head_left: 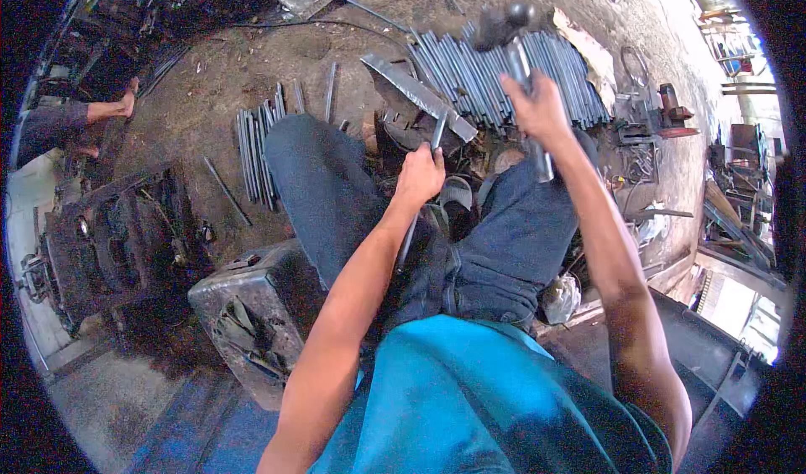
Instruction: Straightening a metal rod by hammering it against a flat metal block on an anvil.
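Note:
Between my knees, my left hand (420, 174) is closed round a thin metal rod (439, 130). The rod's far end lies over or against a flat-sided metal bar (411, 90); whether they touch I cannot tell. A dark metal block (403, 134) sits just below that bar, partly hidden. My right hand (541, 115) grips a hammer (520, 61) by its metal-looking handle, raised to the right of the rod. Motion blurs the hammer's dark head. Behind the hammer, many similar rods (453, 67) lie side by side on the ground.
More rods (256, 159) lie beside my left knee. A worn metal box (243, 306) stands left of my thigh, with dark machinery (109, 247) beyond. Another person's bare foot (129, 98) shows at far left. A reddish-brown tool (674, 113) stands at right.

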`<act>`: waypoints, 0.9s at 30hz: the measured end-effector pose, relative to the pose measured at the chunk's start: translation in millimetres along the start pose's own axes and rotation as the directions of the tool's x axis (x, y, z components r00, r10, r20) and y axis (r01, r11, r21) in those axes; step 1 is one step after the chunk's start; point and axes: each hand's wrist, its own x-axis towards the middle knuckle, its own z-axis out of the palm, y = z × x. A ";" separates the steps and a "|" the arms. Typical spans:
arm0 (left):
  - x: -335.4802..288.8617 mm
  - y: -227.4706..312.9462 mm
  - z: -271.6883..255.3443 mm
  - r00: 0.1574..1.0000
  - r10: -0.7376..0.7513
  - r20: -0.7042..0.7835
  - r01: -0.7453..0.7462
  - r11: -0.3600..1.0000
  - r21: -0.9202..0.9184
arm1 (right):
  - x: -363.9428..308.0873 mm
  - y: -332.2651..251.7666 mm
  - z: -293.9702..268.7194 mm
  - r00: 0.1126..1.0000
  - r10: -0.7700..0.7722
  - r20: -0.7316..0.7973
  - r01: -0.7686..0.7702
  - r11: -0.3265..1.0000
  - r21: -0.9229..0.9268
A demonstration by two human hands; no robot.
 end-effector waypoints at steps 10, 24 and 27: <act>-3.9 12.5 -5.5 0.999 -0.029 -0.013 0.028 0.999 -0.047 | 22.1 -181.3 -81.7 0.857 -0.312 -0.410 0.475 0.786 0.395; -5.7 -11.9 -0.5 0.999 -0.050 -0.002 0.050 0.998 -0.048 | -67.3 73.7 106.1 0.893 0.399 0.208 -0.402 0.915 -0.027; -3.5 6.1 -2.8 0.999 -0.021 0.041 0.023 0.998 -0.052 | -52.9 43.3 55.5 0.895 0.388 0.219 -0.430 0.882 0.195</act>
